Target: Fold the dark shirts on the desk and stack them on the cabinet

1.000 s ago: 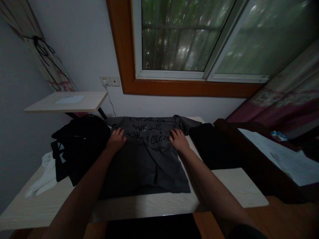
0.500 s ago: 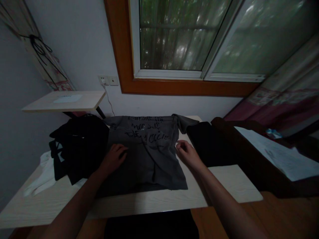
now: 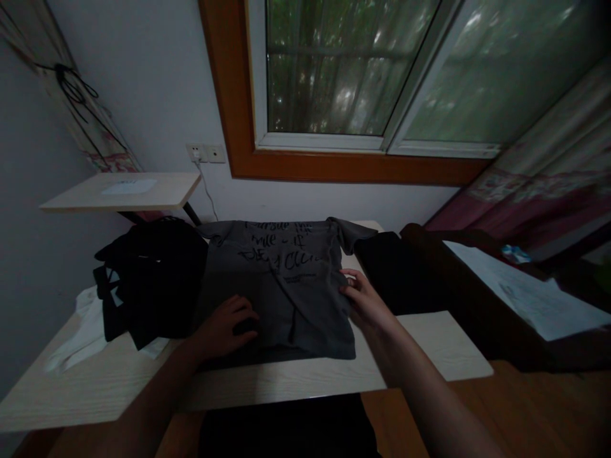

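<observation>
A dark grey T-shirt [image 3: 281, 305] with black lettering lies spread on a light wooden table [image 3: 305, 381], its sleeves towards the wall. A diagonal crease runs down its lower front. My left hand [image 3: 229, 327] rests on the shirt's lower left, palm down, fingers curved and thumb apart. At the shirt's right side edge is my right hand [image 3: 365, 299]. Its fingertips touch or nearly touch the fabric, with a gap between fingers and thumb.
Black clothing [image 3: 153, 277] is heaped left of the shirt, with white cloth [image 3: 79, 337] beneath. A small raised shelf [image 3: 124, 191] stands behind it. Folded black cloth [image 3: 401, 273] lies to the right, beside a dark brown surface with a white sheet [image 3: 525, 292]. A window rises behind.
My left hand has slid down and slightly right over the shirt, its fingers spreading more. The right hand's fingers have opened a little at the shirt's side edge.
</observation>
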Motion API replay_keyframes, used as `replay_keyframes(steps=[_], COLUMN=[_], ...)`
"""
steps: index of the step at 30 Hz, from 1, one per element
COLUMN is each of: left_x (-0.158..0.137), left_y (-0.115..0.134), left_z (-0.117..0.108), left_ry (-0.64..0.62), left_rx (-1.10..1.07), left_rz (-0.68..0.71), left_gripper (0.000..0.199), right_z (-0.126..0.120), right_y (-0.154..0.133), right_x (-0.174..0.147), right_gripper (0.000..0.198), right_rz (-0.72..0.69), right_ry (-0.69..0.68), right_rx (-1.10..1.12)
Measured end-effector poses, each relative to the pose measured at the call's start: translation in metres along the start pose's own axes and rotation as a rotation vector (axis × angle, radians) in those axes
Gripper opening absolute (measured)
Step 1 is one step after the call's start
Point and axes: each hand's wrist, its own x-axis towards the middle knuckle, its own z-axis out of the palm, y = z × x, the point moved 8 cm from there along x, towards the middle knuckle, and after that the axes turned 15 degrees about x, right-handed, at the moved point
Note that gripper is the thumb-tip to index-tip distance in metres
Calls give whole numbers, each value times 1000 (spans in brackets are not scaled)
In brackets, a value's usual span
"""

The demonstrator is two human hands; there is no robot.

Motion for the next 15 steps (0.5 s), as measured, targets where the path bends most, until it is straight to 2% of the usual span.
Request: replay_keyframes(steps=[4, 9, 13, 15], left_x=[0, -3, -8, -10], left_y=[0, 1, 1, 1], left_z=[-3, -3, 0, 2], left_ry=[-1, 16, 9, -2], left_rx=[-25, -49, -64, -61], left_rz=[10, 9, 4, 7], left_gripper=[21, 22, 35, 42], right_z=[1, 8, 7, 11], right_y=[-9, 6, 14, 14], right_x=[-10, -9, -5, -5], right_gripper=[44, 38, 41, 46], right_rz=[88, 220, 247, 256], right_ry=[-51, -59, 32, 27], right_rx=[143, 319, 349, 335])
